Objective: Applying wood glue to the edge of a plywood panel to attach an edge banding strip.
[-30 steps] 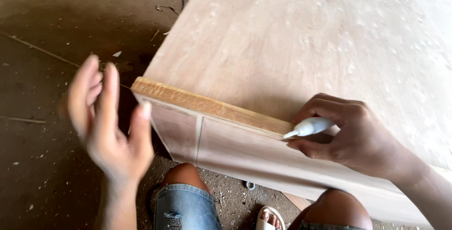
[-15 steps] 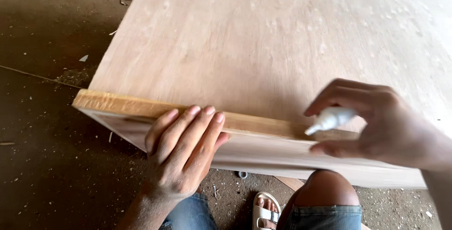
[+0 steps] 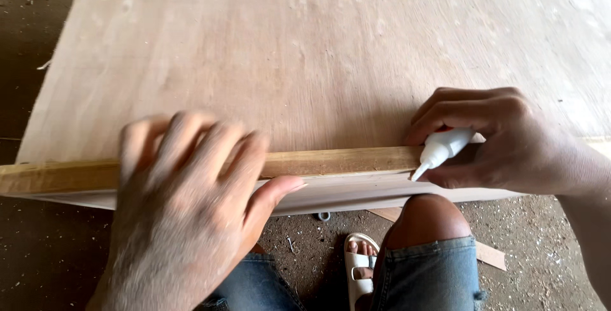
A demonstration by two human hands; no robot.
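Left hand (image 3: 191,203) lies flat, fingers spread, pressing the wood edge strip (image 3: 344,160) onto the plywood panel (image 3: 305,63). Strip judged thin, light, brittle; best pressed along its face. Right hand (image 3: 503,139) pinches a small white glue bottle (image 3: 443,147), nozzle at the strip.

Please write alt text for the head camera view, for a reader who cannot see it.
The left hand presses flat on the brown edge strip of a large pale plywood panel, while the right hand holds a small white glue bottle, nozzle at that edge.
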